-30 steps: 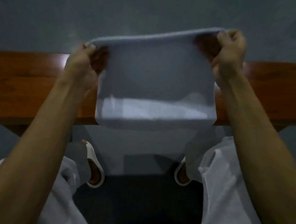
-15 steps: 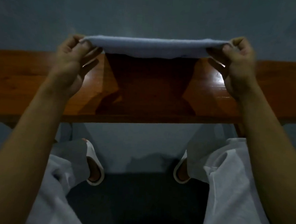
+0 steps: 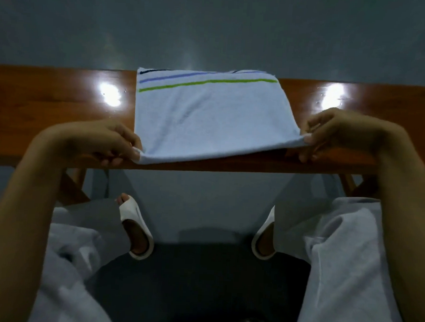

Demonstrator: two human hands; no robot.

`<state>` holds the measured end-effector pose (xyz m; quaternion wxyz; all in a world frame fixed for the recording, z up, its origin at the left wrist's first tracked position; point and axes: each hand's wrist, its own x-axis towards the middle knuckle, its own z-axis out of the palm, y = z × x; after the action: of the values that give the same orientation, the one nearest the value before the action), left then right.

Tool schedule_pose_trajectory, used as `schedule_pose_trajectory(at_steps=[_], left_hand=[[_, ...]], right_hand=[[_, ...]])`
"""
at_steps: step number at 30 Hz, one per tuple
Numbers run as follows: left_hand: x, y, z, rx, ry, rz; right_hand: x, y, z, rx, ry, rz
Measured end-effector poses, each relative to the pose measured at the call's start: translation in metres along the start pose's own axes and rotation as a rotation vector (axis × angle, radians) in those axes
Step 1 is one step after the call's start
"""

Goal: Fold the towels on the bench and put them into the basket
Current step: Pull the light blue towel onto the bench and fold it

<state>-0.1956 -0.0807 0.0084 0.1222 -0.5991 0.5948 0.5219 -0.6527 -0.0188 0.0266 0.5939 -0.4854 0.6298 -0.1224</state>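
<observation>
My left hand (image 3: 101, 140) and right hand (image 3: 336, 133) each pinch a near corner of the striped towel (image 3: 209, 116) spread on the bench (image 3: 49, 98); I should fold with edges aligned

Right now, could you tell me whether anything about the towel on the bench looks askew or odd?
Slightly. The towel sits skewed on the bench: its stripes slant against the bench's far edge, and its far right corner pokes just past that edge. The left hand and right hand pinch its near corners. No damage shows.
</observation>
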Motion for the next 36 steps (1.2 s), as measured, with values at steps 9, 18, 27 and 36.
schedule_pose_trajectory(at_steps=[9,18,27,36], left_hand=[[-0.002,0.000,-0.013,0.322,-0.114,0.147],[0.057,0.043,0.045,0.290,0.750,0.573],[0.065,0.048,0.058,0.367,0.811,0.553],[0.083,0.075,0.103,0.347,0.871,0.708]], right_hand=[[0.011,-0.001,0.003,-0.343,-0.265,0.221],[0.073,-0.015,0.036,-0.426,0.634,-0.276],[0.087,-0.013,0.056,-0.662,0.823,-0.255],[0.103,-0.026,0.139,-0.731,0.679,-0.542]])
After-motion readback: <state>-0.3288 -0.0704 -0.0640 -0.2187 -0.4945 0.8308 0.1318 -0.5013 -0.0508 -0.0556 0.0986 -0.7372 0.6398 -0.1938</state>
